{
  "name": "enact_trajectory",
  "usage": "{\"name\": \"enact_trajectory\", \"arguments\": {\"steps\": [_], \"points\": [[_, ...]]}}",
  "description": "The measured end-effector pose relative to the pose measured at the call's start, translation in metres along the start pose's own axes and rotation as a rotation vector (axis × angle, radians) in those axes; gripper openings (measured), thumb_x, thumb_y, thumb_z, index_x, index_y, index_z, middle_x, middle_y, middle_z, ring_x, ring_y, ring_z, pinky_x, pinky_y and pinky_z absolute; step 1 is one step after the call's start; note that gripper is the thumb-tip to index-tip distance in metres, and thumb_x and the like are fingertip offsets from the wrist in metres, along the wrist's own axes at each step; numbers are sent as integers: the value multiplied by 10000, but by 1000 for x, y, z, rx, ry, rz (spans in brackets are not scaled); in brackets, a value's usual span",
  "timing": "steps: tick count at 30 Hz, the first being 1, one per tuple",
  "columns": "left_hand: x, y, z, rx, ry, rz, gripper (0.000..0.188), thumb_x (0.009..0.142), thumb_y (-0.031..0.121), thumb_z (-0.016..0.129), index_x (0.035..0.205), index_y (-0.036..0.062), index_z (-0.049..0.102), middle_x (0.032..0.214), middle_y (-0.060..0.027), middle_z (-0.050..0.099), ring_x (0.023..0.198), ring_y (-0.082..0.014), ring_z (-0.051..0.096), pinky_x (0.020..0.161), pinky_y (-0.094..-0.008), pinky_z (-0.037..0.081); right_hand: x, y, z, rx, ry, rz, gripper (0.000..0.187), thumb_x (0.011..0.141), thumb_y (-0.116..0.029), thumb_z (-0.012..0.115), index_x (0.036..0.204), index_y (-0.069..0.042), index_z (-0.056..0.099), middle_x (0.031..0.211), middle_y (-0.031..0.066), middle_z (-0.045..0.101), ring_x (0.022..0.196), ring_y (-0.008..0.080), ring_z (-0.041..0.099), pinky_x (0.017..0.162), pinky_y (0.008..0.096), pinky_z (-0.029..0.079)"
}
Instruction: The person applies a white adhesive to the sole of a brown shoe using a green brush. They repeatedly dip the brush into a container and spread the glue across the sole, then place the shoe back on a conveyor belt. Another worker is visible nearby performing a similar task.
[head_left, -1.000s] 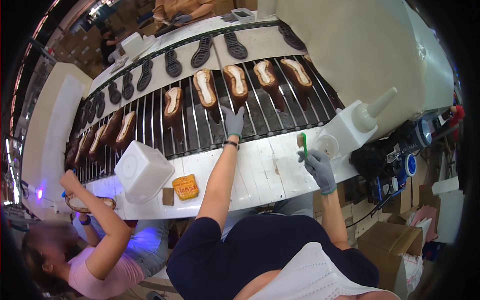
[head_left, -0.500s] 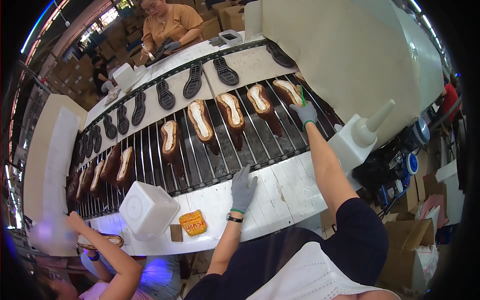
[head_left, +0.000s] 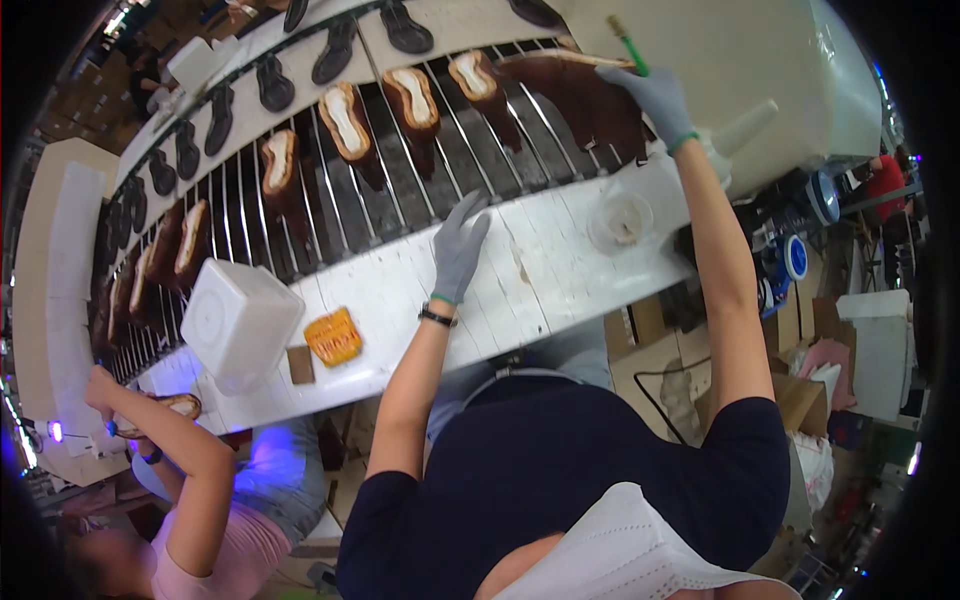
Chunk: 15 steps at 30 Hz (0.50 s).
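Brown boot upper [head_left: 590,98] tilted on metal rack [head_left: 455,150]; right hand [head_left: 655,100] at sole edge [head_left: 572,56], fingers pinching green brush [head_left: 627,44]; left hand [head_left: 459,250] fingers parted. Likely pick-up step; next needs secure hold.

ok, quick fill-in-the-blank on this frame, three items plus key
The right hand grips a brush with a ____ handle.
The left hand wears a glove that is mainly ____ in colour.
In the picture, the brown block lies to the ____ of the yellow packet.

Missing words: green; grey; left.
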<state>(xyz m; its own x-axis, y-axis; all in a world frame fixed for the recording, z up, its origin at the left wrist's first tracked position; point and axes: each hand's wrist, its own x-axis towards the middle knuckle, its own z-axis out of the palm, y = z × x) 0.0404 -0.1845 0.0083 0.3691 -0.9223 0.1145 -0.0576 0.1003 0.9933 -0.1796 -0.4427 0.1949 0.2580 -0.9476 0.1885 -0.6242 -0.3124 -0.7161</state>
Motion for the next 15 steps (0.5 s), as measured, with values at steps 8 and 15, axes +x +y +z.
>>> {"name": "enact_trajectory", "arguments": {"steps": [8,15], "points": [[-37,96,70,-1007,65,-35,488,906,267,665,1309,37,513,1247,-103,596,1178,-250,574,1055,-394,442,-166,-20,-71,463,-339,-3,428,1019,-287,502,1282,29,620,716,-71,582,516,-22,292,445,187,198],[-103,76,22,-327,535,137,518,844,136,763,1290,-2,537,1273,-110,593,1124,-216,586,1026,-388,459,-216,89,-44,-177,-58,60,316,891,-270,667,1036,2,734,840,106,698,751,211,631,688,332,483]]}}
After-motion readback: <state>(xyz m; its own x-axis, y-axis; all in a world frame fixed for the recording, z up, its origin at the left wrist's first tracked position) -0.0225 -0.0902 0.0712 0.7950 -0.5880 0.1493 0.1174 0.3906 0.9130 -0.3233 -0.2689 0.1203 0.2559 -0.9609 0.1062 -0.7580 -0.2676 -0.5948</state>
